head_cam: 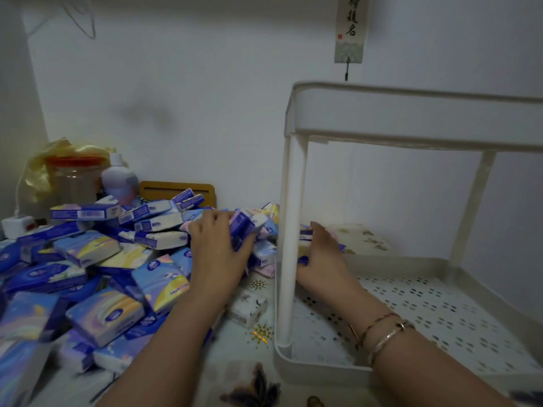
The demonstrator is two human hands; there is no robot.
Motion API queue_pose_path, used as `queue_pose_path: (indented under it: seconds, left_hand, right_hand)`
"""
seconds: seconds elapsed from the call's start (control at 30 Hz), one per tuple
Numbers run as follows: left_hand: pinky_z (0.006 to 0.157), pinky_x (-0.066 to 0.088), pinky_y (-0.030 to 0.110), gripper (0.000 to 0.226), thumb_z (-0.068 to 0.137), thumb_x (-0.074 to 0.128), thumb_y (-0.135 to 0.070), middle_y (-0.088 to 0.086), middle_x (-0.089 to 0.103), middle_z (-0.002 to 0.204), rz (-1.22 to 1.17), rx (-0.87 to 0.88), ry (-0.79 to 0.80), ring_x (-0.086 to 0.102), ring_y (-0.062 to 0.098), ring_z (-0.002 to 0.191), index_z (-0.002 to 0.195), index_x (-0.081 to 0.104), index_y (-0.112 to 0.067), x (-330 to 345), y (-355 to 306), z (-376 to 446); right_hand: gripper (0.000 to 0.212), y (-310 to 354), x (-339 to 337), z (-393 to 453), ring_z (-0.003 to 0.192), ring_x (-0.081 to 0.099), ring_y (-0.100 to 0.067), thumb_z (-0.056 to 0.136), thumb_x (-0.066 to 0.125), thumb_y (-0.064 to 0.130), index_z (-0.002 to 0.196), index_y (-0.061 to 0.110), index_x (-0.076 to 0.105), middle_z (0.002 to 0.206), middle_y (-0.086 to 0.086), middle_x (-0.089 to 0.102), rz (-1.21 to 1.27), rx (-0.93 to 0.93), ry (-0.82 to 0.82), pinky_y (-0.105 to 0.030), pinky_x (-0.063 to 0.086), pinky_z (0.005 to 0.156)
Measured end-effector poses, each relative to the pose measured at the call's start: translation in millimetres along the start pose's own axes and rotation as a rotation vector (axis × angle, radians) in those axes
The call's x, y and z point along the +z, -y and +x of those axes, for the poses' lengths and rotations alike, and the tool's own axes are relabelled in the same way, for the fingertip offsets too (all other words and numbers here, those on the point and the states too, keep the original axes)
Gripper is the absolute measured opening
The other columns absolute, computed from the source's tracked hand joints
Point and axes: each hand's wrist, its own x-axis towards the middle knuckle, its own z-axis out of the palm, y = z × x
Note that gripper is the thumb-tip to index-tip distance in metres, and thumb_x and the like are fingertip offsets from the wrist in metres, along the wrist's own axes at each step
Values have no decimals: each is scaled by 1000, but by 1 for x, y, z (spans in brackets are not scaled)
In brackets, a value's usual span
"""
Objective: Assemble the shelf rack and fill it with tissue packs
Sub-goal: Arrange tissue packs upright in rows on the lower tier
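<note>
A white two-tier shelf rack (411, 121) stands at the right, its perforated lower tray (440, 312) bare. A big heap of blue tissue packs (97, 259) covers the left of the table. My left hand (217, 251) grips a blue tissue pack (241, 227) at the heap's right edge. My right hand (323, 257) reaches past the rack's front post (289, 245) over the lower tray's back corner and holds a tissue pack (305, 235), partly hidden by the post.
A small white tissue pack (246, 309) lies alone on the patterned tablecloth beside the rack. At the back left stand a red-lidded jar (75, 177), a white bottle (119, 177), a wooden holder (176, 190) and a power strip (16, 226). A wall lies close behind.
</note>
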Motion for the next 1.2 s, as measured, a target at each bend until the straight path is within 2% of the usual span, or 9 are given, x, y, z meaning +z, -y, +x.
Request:
queue_pose_path:
  seconds: [0.1, 0.2, 0.33, 0.5, 0.67, 0.8, 0.93, 1.07, 1.2]
  left_hand:
    - [76, 46, 24, 24, 85, 68, -23, 1, 60, 97, -480, -144, 36, 58, 12, 88, 100, 54, -11, -16, -7, -1]
    - [68, 50, 10, 29, 85, 68, -16, 1, 66, 103, -790, -283, 139, 63, -3, 82, 108, 51, -9, -22, -22, -3]
    - [68, 53, 14, 21, 89, 61, -6, 5, 68, 102, -979, -284, 358, 66, 0, 81, 106, 50, -9, -17, -36, -10]
    - [89, 54, 32, 45, 82, 69, -31, 7, 65, 115, -913, -203, 507, 63, 16, 108, 121, 55, -13, 1, -41, -27]
    - [93, 50, 34, 36, 85, 63, -41, -5, 60, 116, -678, -112, 486, 57, 12, 112, 119, 55, -32, 6, -40, -33]
    - [86, 52, 21, 36, 88, 66, -18, -6, 61, 117, -735, -180, 581, 60, 5, 107, 120, 52, -26, 8, -42, -32]
    - [75, 46, 3, 43, 85, 69, -13, -14, 58, 109, -719, -154, 625, 55, -21, 92, 119, 46, -26, 10, -44, -33]
    - [105, 42, 41, 74, 71, 62, -53, -1, 44, 131, -452, -96, 662, 43, 19, 126, 132, 34, -24, 21, -50, -39]
    - [107, 32, 38, 71, 76, 67, -53, 3, 37, 134, -129, -50, 529, 33, 28, 126, 132, 38, -20, 27, -51, -36]
  right_hand:
    - [74, 9, -7, 1, 124, 43, -20, 75, 67, 17, 139, 15, 31, 131, -4, 46, 92, 26, -13, -29, 42, 94]
    - [55, 23, -22, 1, 107, 51, -12, 71, 59, 13, 124, 18, 45, 117, 2, 50, 411, 48, -141, -8, 41, 76]
    - [52, 38, -40, 1, 85, 58, -13, 55, 43, 10, 106, 12, 53, 101, -2, 60, 1092, 101, 52, -15, 48, 62]
    - [51, 35, -39, 0, 92, 60, -19, 48, 43, 5, 97, 14, 53, 99, -1, 62, 1090, 179, 90, -22, 48, 64]
    - [44, 33, -39, 3, 89, 53, -24, 46, 41, 6, 89, 15, 48, 97, -4, 55, 1096, 327, 33, -29, 42, 65]
    - [18, 29, -35, 11, 72, 49, -17, 82, 50, 7, 99, 12, 46, 88, -7, 50, 1004, 519, -20, -26, 41, 59]
    - [11, 20, -31, 15, 62, 50, -24, 91, 41, 13, 83, 6, 45, 75, -12, 50, 1009, 662, -54, -27, 40, 59]
    - [21, 8, -26, 8, 65, 51, -15, 95, 37, 14, 105, 0, 50, 91, -13, 58, 903, 635, -86, -25, 41, 56]
    - [32, 11, -22, 9, 71, 60, -27, 93, 39, 17, 117, -3, 48, 93, -19, 60, 923, 696, -78, -27, 47, 55]
